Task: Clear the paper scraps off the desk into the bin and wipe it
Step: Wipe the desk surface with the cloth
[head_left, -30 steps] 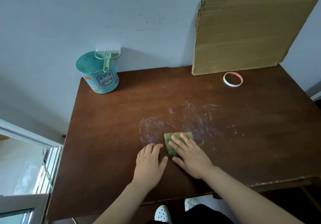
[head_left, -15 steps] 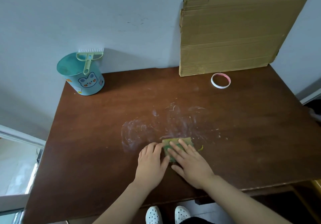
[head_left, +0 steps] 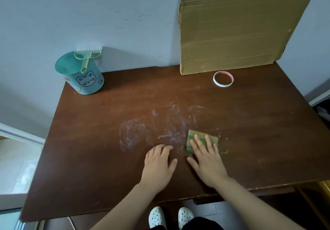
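— From the head view, how do the hands lie?

— Both reach forward over the near half of the brown desk [head_left: 107, 167], palms down. The right hand [head_left: 207, 162] presses flat on a green-and-yellow sponge [head_left: 201, 137], fingers straight and slightly spread, thumb out to the left on the wood.

— And the left hand [head_left: 159, 165]?

— Just beside it, apart from the sponge. It holds nothing; its fingers are close together and a little bent, tips touching the desk.

— The mess?

— Whitish smears [head_left: 160, 128] run left of the sponge, mid-desk. The teal bin [head_left: 84, 81] stands at the far left corner against the wall, with a green brush [head_left: 87, 58] resting on its rim.
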`<state>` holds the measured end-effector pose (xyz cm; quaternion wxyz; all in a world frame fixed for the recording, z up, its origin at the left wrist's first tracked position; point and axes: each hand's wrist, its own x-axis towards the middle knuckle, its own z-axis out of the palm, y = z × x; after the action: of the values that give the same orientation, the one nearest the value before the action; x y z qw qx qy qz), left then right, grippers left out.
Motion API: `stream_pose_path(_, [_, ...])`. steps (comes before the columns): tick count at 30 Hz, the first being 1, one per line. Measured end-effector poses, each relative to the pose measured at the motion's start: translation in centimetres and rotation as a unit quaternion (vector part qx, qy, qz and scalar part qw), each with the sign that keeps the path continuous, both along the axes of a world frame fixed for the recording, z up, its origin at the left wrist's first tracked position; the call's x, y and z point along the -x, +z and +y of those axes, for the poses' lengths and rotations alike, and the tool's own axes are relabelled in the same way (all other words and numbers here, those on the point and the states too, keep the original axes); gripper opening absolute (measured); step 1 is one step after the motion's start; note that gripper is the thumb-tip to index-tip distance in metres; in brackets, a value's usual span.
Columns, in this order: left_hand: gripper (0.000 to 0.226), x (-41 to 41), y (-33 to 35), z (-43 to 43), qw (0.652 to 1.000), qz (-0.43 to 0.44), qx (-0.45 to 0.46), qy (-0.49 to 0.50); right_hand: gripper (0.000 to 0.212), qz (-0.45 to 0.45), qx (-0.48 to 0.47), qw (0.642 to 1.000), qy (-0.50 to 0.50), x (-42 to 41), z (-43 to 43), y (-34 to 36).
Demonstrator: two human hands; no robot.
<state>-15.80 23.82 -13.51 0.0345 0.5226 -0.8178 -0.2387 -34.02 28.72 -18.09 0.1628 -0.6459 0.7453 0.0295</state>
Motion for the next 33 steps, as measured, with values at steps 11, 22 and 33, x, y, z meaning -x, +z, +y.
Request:
stream_pose_path(11, [0.043,-1.6,0.1,1.6,1.0,0.003,-0.004,-0.021,0.058,-0.01,-0.027,0.999,-0.024,3.4,-0.7,0.8])
stream_pose_path(22, [0.043,-5.0,-0.1,2.2,0.999,0.022,0.022,0.023,0.059,-0.049,-0.015,0.991,0.127,-8.9,-1.0,0.8])
stream_pose_path(33, [0.042,-5.0,-0.1,2.2,0.999,0.029,0.014,-0.012,0.058,0.009,0.006,1.0,-0.013,-1.9,2.6,0.4])
